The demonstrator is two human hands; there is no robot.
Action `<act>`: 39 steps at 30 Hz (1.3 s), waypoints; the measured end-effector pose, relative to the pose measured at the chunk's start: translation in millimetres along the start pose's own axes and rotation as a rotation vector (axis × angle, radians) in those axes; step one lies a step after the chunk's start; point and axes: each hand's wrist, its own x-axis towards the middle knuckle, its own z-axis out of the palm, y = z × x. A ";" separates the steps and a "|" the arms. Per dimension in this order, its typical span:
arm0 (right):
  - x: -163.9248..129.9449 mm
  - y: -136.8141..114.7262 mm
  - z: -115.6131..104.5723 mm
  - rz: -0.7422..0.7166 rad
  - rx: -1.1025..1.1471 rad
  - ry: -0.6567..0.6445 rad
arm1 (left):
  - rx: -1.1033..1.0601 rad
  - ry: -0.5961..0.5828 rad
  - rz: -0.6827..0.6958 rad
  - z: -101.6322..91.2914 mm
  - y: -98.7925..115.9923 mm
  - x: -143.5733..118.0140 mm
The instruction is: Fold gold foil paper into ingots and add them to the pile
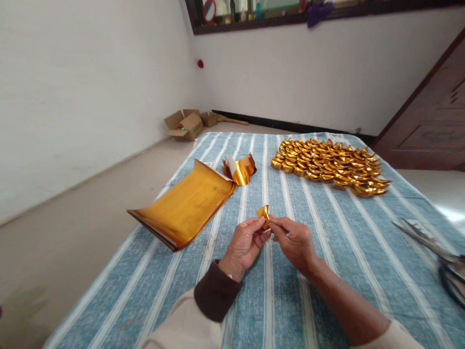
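Observation:
Between my two hands is a small folded piece of gold foil paper (pixel 264 213), creased and shiny. My left hand (pixel 246 242) pinches its left side with thumb and fingers. From the right, my right hand (pixel 296 240) grips the other edge, fingertips closed on the foil. Both hands are held low over the striped cloth, and the fingers partly hide the lower part of the piece. Beyond my left hand lies a stack of flat gold foil sheets (pixel 192 201) with curled edges. Curled gold foil strips (pixel 243 169) sit at its far right corner.
Rows of folded gold foil ingots (pixel 327 165) cover the far right of the table. Scissors with dark handles (pixel 432 249) lie at the right edge. A blue and white striped cloth (pixel 290 305) covers the table. Cardboard boxes (pixel 185 127) stand on the floor behind.

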 end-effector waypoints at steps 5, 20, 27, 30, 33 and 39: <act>-0.8 0.0 1.1 0.038 0.038 0.024 | -0.011 0.019 0.015 1.2 1.7 -0.6; 0.6 1.9 0.2 -0.022 0.021 0.002 | -0.011 0.024 0.032 0.2 3.9 -0.2; 1.0 2.4 -5.9 -0.168 -0.108 -0.039 | -0.020 0.017 -0.011 -1.1 4.0 0.2; 2.1 1.9 -8.1 -0.213 -0.166 -0.040 | -0.019 0.020 -0.024 -1.6 3.5 0.4; 2.4 1.4 -8.3 -0.240 -0.183 -0.032 | -0.020 0.018 -0.025 -1.9 3.6 0.0; 1.3 -1.3 -7.8 -0.194 -0.166 -0.051 | -0.010 -0.016 -0.021 -2.1 4.4 -0.2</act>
